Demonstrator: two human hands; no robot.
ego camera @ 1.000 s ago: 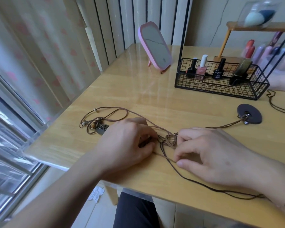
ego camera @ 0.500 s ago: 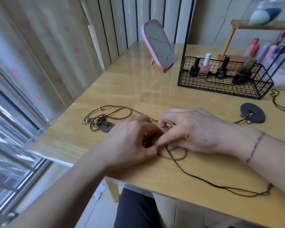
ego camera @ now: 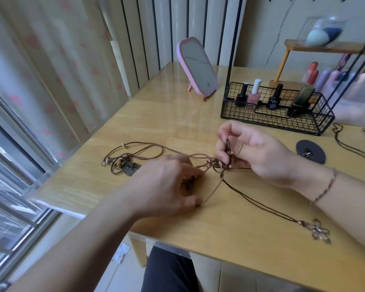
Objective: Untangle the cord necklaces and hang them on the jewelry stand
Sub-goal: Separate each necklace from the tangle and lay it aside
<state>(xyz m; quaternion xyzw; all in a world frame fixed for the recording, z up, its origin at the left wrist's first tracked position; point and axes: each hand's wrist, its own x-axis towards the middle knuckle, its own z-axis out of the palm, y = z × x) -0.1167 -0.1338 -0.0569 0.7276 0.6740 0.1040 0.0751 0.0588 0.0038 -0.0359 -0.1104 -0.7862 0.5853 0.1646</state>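
The right hand [ego camera: 255, 152] pinches a dark cord [ego camera: 261, 204] above the knot [ego camera: 217, 165] mid-table; it trails toward the near right. The left hand [ego camera: 167, 186] grips tan cords [ego camera: 148, 147] stretching left.

Left of the cord knot [ego camera: 217, 165], the left hand [ego camera: 167, 184] lies knuckles-up with fingers curled pinching a strand, while the right hand [ego camera: 255, 154], raised just right of it, pinches a dark loop upright.

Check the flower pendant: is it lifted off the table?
No, the flower pendant lies flat on the table, at the end of its dark cord.
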